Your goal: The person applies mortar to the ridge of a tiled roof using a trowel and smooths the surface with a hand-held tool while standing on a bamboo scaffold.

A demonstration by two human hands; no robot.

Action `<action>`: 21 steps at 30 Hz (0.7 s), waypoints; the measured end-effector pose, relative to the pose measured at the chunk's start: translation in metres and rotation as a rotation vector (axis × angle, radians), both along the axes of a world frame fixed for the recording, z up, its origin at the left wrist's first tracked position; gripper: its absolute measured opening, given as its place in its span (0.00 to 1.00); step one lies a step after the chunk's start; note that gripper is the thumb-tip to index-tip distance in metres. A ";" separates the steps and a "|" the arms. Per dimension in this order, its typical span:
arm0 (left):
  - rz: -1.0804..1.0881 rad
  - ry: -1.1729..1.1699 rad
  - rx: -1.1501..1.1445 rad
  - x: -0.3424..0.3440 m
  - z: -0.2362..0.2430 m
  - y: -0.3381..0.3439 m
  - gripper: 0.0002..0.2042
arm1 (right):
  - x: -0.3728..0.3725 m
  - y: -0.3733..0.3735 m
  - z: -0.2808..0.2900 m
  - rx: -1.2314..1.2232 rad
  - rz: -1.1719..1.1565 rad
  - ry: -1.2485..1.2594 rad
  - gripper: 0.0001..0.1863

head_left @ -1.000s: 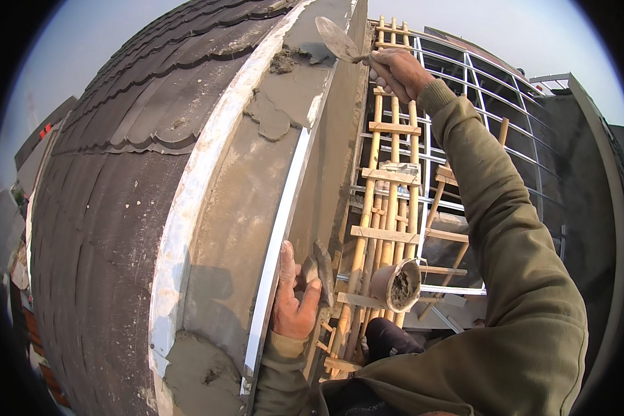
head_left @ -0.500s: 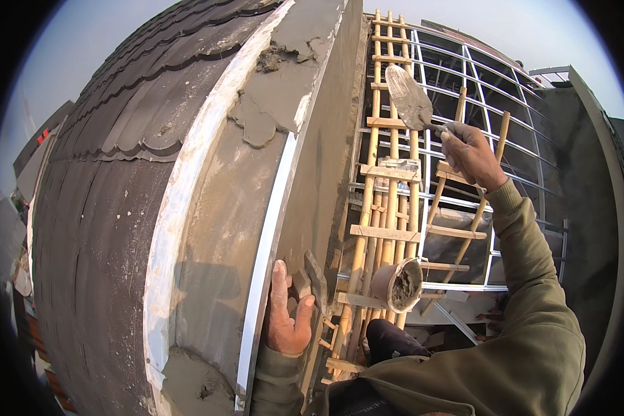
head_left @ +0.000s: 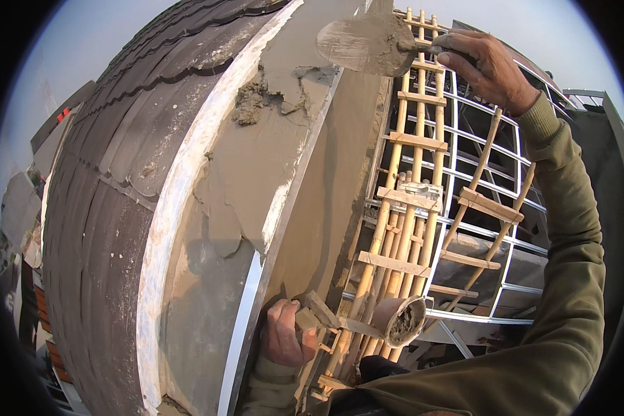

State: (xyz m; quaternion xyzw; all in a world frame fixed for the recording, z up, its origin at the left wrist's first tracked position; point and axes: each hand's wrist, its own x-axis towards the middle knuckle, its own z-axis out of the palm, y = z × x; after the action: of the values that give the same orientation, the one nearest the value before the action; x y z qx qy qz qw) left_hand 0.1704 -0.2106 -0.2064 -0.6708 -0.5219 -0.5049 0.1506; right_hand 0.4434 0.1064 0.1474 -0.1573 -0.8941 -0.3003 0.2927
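Observation:
My right hand (head_left: 491, 73) is raised at the upper right, its fingers closed on the handle of a trowel (head_left: 367, 45). Grey mortar coats the trowel's blade, which hangs over the far end of the wall top. Low in the middle, my left hand (head_left: 288, 334) is curled round the block-like grip of a mortar-caked plastering float (head_left: 317, 312), beside the wall's side face (head_left: 319, 229). Wet mortar (head_left: 256, 166) covers the far part of the ledge, its surface cracked and lumpy. A pale straight edging strip (head_left: 241, 336) runs along the ledge's right edge.
Dark roof tiles (head_left: 118, 229) slope away on the left behind a white band (head_left: 161, 243). To the right stands a bamboo ladder-like scaffold (head_left: 402, 267), with a mortar bucket (head_left: 403, 322) hanging near me. Beyond it a metal frame (head_left: 513, 208) spans a drop.
The trowel has swung left from above the scaffold to over the wall top. My left hand has moved lower, its fingers now curled in. Mortar on the ledge appears nearer as the view shifted.

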 end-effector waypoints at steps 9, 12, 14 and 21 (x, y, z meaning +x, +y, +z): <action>0.104 -0.005 -0.209 0.006 0.009 0.005 0.25 | -0.065 0.056 0.099 0.042 0.281 -0.499 0.18; 0.162 0.021 -0.221 0.008 0.003 0.004 0.26 | -0.092 0.061 0.106 -0.030 0.352 -0.534 0.15; 0.190 0.039 -0.212 0.009 0.004 0.004 0.25 | -0.109 0.063 0.107 -0.110 0.408 -0.544 0.13; 0.197 0.008 -0.230 0.010 0.007 0.004 0.24 | -0.163 0.075 0.101 -0.317 0.121 -0.559 0.16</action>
State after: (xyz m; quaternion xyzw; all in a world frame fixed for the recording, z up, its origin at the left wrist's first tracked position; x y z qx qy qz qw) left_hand 0.1802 -0.2061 -0.1993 -0.6312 -0.6390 -0.4220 0.1233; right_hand 0.2808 0.1817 0.2485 -0.0589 -0.9832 -0.1709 0.0251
